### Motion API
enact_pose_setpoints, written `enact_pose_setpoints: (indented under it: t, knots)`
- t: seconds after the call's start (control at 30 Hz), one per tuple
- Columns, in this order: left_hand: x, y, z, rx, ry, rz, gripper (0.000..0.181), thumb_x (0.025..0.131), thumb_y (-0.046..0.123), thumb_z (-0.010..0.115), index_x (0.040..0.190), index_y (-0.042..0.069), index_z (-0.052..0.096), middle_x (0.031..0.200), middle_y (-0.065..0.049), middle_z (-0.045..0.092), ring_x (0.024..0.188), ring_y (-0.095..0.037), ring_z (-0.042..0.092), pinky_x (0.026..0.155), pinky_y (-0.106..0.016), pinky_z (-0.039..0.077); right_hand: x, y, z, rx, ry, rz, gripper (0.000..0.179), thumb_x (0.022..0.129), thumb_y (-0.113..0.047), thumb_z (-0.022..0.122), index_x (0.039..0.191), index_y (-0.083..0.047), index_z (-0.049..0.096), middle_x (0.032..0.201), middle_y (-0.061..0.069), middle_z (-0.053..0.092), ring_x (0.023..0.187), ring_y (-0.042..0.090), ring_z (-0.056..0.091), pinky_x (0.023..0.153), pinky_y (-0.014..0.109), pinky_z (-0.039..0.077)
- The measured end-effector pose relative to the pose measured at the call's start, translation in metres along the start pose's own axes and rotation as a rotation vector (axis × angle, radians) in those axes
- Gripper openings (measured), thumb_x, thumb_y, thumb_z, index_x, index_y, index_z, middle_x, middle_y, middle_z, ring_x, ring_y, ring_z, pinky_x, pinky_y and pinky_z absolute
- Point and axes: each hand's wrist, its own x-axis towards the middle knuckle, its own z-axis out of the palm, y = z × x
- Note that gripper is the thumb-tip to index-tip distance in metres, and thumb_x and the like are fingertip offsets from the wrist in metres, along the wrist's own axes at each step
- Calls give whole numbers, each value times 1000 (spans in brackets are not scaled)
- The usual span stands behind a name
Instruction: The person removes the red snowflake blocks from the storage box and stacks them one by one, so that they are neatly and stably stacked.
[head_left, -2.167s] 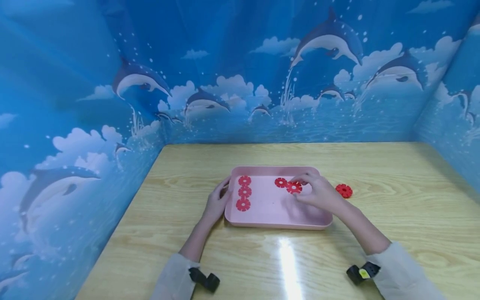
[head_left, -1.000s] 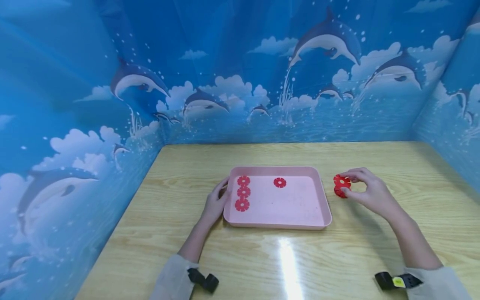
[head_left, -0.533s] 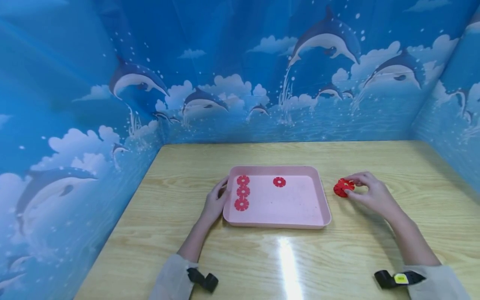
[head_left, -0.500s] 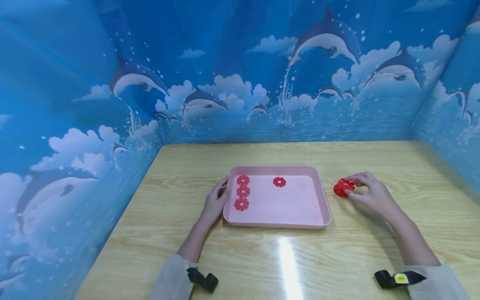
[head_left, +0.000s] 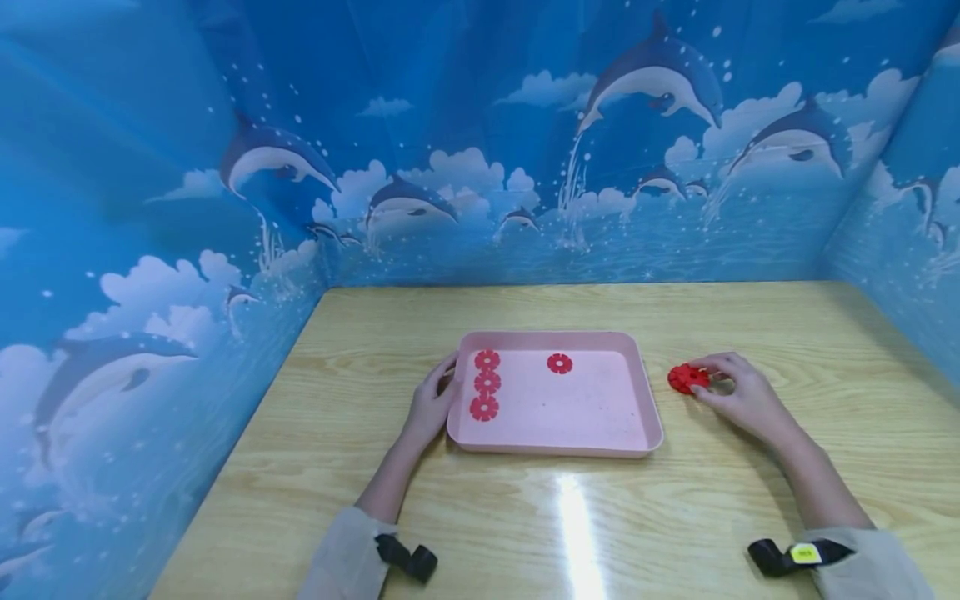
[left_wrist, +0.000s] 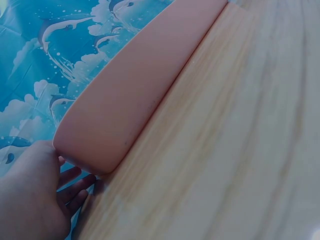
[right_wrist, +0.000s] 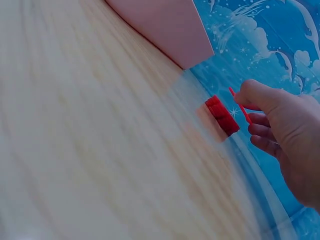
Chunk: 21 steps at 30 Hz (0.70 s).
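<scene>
My left hand [head_left: 431,408] rests against the outer left side of a shallow pink tray [head_left: 555,455], its fingers [left_wrist: 75,190] fairly straight at the tray's corner in the left wrist view. Thumb and fingers of my right hand [head_left: 742,398] pinch a thin red notched snowflake disc [right_wrist: 241,107] by its edge. Right beside that disc, a short stack of red snowflake discs [right_wrist: 221,116] stands on the table; in the head view the held disc overlaps it. Inside the tray, a column of three joined red discs [head_left: 487,383] lies at the left and a single red disc [head_left: 559,363] near the back.
The tray sits on a light wood-grain table [head_left: 375,333], with the disc stack to its right. A blue dolphin-print backdrop [head_left: 480,167] encloses the table at the back and both sides. A black wrist camera [head_left: 408,558] is strapped at the left sleeve.
My right hand has taken a disc out of the tray and carried it right to the stack, then lowered it slightly there. The left hand and tray have stayed in place.
</scene>
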Motion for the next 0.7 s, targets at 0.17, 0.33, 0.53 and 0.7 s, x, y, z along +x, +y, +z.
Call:
enact_pose_setpoints:
  t: [0.17, 0.33, 0.53, 0.7]
  knots:
    - [0, 0, 0, -5, 5, 0, 43, 95, 16, 51, 138, 16, 43, 136, -8, 43, 115, -23, 49, 95, -33, 43, -1, 4, 3, 5, 3, -14, 35, 74, 1, 71, 107, 3, 61, 103, 16, 54, 84, 29, 55, 73, 14, 41]
    - [0, 1, 0, -3, 3, 10, 44, 95, 14, 50, 138, 14, 42, 136, -9, 44, 115, -25, 49, 95, -33, 43, -2, 7, 5, 10, -12, -26, 36, 73, 2, 71, 108, 3, 61, 105, 17, 53, 84, 32, 56, 73, 16, 41]
    - [0, 0, 1, -3, 3, 5, 44, 95, 16, 51, 138, 13, 42, 136, -10, 44, 115, -25, 49, 95, -33, 43, 0, 8, 7, 34, -32, -46, 35, 74, 1, 71, 108, 3, 62, 106, 19, 53, 90, 35, 53, 76, 14, 38]
    - [0, 0, 0, -10, -3, 17, 45, 95, 17, 51, 138, 11, 41, 136, -13, 43, 116, -29, 48, 96, -37, 42, 0, 10, 7, 33, -40, -35, 36, 75, 0, 70, 110, 2, 61, 108, 19, 51, 91, 36, 53, 76, 22, 39]
